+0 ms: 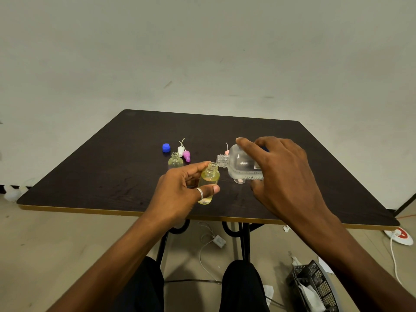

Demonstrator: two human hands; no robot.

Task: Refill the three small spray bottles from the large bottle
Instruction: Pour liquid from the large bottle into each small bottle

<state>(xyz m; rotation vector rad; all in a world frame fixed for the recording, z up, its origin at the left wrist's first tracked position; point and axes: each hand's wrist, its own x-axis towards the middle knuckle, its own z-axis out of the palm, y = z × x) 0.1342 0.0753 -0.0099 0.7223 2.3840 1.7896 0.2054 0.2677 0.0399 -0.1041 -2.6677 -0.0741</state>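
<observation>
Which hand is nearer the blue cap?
Left. The left hand holds a small bottle in front of the blue cap; the right hand, gripping the large bottle, is farther right.

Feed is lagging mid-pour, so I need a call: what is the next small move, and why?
Probably tip the large bottle slightly further with the right hand. Its open neck meets the mouth of the small bottle that the left hand holds tilted, and its liquid lies low along its underside. The small bottle's fill level is hard to read, so go slowly.
</observation>
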